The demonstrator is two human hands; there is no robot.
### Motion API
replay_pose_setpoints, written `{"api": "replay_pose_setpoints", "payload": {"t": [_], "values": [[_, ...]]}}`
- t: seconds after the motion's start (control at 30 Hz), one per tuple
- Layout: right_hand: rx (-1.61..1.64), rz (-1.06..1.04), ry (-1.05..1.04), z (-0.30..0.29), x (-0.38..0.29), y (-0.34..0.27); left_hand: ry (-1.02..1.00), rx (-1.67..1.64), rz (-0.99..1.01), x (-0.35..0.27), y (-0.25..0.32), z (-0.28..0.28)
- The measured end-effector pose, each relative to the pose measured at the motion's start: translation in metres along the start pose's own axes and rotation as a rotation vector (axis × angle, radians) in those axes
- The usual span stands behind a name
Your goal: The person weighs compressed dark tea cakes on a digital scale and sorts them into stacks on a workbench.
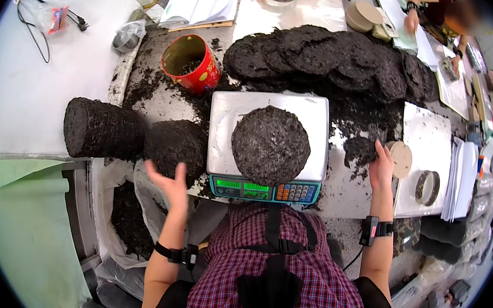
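Observation:
A round, flat cake of dark pressed plant material (271,145) lies on the steel pan of a digital scale (224,130), overhanging its front edge. My left hand (171,185) holds nothing, fingers apart, at the near side of a tilted dark cake (176,145). That cake leans beside a stack of similar cakes (103,129) lying on its side. Right of the scale, my right hand (381,166) grips the edge of a ragged clump of the dark material (359,151). Its far fingers are partly hidden by the clump.
A red tin bucket (205,73) stands behind the scale, left of a long row of overlapping dark cakes (321,55). Round beige discs (402,159) and a metal ring (427,188) rest at right. An open sack (132,227) of dark material sits below left. Other people's hands (411,22) work across the table.

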State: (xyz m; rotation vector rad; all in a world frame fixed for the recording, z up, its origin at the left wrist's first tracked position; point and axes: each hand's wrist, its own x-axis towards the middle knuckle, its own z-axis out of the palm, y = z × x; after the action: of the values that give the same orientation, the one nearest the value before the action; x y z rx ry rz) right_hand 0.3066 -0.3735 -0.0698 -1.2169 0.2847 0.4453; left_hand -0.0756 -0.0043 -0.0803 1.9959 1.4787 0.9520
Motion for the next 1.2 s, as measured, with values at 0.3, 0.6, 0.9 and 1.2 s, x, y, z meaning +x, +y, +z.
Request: {"api": "replay_pose_setpoints", "payload": {"t": [0.3,0.6,0.9,1.2], "values": [[-0.462,0.043,-0.221,0.118,-0.06,0.021,-0.176,0.261,-0.585,0.043,-0.054,-0.012],[-0.803,-0.34,-0.156,0.07,-0.037,0.087,0.122,0.31,-0.151,0.034,-0.091,-0.021],[0.184,-0.344,0.047,0.009,0.101,-0.095,0.05,-0.78,-0.567,0.046,0.008,-0.053],[-0.265,-0.027,0.067,-0.006,0.131,-0.017,-0.914,0.064,0.608,-0.04,0.149,0.052]]}}
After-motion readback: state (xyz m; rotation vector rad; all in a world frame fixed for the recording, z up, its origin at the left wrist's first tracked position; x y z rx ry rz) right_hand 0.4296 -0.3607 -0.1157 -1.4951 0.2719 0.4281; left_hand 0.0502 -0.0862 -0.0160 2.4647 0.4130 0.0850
